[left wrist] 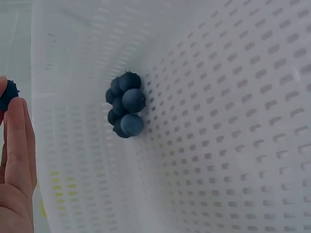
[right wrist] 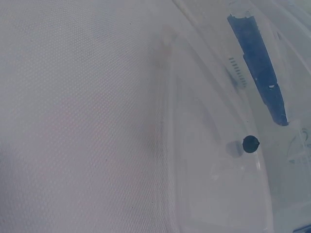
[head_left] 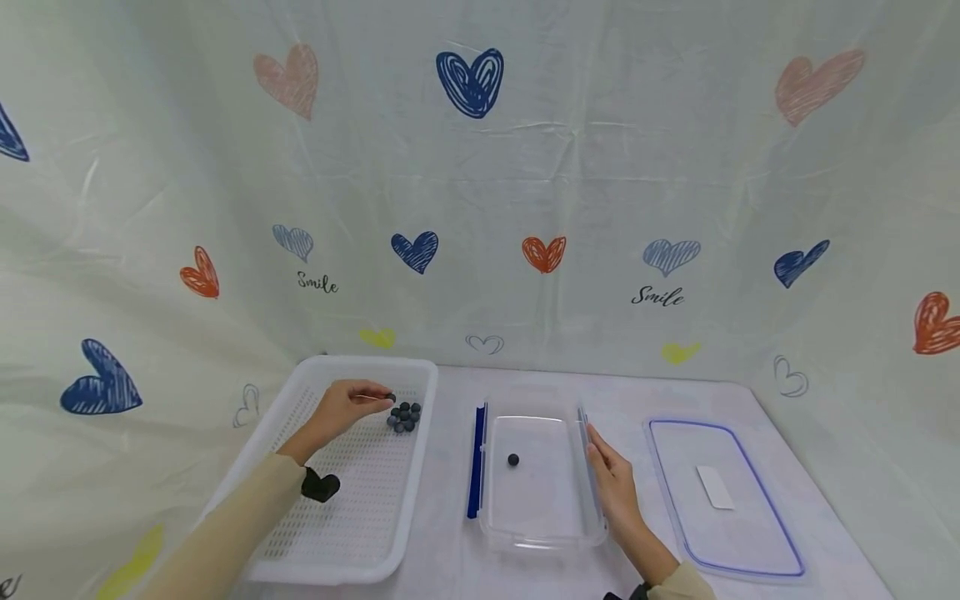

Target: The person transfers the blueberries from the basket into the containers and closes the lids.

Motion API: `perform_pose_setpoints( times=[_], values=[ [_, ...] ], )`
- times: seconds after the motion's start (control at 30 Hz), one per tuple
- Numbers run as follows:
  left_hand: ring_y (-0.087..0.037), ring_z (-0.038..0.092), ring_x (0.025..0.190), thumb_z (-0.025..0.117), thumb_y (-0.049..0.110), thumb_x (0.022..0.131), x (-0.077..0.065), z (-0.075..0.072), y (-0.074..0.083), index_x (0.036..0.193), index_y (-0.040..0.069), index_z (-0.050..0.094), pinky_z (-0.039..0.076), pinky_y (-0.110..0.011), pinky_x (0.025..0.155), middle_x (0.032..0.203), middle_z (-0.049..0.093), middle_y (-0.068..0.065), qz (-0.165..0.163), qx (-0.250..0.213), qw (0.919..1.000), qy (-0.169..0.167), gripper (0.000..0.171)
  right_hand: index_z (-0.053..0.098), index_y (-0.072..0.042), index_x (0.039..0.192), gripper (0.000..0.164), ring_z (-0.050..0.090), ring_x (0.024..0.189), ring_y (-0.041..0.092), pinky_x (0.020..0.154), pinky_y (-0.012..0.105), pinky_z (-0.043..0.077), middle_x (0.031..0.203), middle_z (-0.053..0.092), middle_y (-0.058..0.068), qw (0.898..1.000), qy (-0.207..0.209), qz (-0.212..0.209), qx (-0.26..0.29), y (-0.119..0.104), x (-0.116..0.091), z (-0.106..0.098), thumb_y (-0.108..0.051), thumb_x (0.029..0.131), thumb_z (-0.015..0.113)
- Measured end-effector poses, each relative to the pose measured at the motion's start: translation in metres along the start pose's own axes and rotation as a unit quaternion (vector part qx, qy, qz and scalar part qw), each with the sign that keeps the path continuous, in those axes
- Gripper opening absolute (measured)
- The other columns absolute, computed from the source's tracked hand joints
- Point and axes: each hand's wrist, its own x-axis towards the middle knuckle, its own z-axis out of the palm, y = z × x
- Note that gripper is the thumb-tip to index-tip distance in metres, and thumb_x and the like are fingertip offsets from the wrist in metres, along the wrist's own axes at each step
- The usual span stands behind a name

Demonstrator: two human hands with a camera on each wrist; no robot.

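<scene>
My left hand (head_left: 343,414) pinches a blueberry (left wrist: 8,95) between thumb and fingertips, above the white perforated basket (head_left: 432,433). Below it, several blueberries (left wrist: 127,104) sit in a cluster against the basket's side. A clear plastic container (head_left: 543,508) stands to the right of the basket, its blue-edged side flap (head_left: 476,462) folded out on the left. One blueberry (head_left: 513,460) lies inside it, toward the left wall. My right hand (head_left: 617,483) holds the container's right side by the flap there. In the right wrist view the hand itself is out of sight.
A clear lid (head_left: 675,500) with a blue seal lies flat to the right of the container, a white label (head_left: 715,487) on it. A white cloth (head_left: 450,550) covers the table. Behind hangs a curtain (head_left: 480,192) printed with hearts.
</scene>
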Motion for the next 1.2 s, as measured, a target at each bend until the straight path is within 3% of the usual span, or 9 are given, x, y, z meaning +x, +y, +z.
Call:
perform_pose_setpoints(
  times=[0.4, 0.67, 1.0, 1.2],
  values=[
    [-0.018, 0.062, 0.096, 0.073, 0.032, 0.078, 0.003, 0.0, 0.029, 0.108, 0.008, 0.066, 0.05, -0.038, 0.084, 0.105, 0.066, -0.007, -0.013, -0.076, 0.997, -0.011, 0.039, 0.038, -0.006, 0.139, 0.046, 0.031, 0.131, 0.027, 0.103, 0.039, 0.029, 0.143, 0.034, 0.01, 1.0, 0.004, 0.009, -0.015, 0.0, 0.001, 0.001, -0.028, 0.099, 0.043],
    [-0.017, 0.062, 0.095, 0.074, 0.033, 0.077, 0.014, 0.012, 0.043, 0.107, 0.01, 0.068, 0.051, -0.029, 0.081, 0.104, 0.066, -0.004, -0.015, -0.085, 0.9962, -0.016, 0.038, 0.037, -0.008, 0.14, 0.046, 0.03, 0.132, 0.024, 0.104, 0.036, 0.027, 0.144, 0.033, 0.007, 1.0, 0.0, 0.012, -0.009, 0.001, 0.001, -0.003, -0.028, 0.099, 0.043],
    [-0.02, 0.062, 0.095, 0.072, 0.034, 0.078, 0.019, 0.027, 0.065, 0.109, 0.01, 0.067, 0.05, -0.037, 0.085, 0.107, 0.065, -0.007, 0.002, -0.088, 0.995, -0.047, 0.04, 0.038, -0.005, 0.139, 0.046, 0.03, 0.132, 0.025, 0.104, 0.037, 0.027, 0.143, 0.035, 0.01, 1.0, 0.001, 0.001, 0.001, 0.0, 0.001, -0.001, -0.026, 0.098, 0.044],
    [-0.019, 0.063, 0.093, 0.074, 0.031, 0.078, 0.023, 0.04, 0.074, 0.106, 0.01, 0.068, 0.051, -0.034, 0.082, 0.103, 0.066, -0.006, 0.004, -0.107, 0.9922, -0.065, 0.036, 0.039, -0.006, 0.138, 0.045, 0.03, 0.131, 0.026, 0.103, 0.036, 0.028, 0.143, 0.034, 0.01, 1.0, 0.001, 0.002, 0.001, 0.0, 0.001, -0.001, -0.026, 0.098, 0.044]
  ],
)
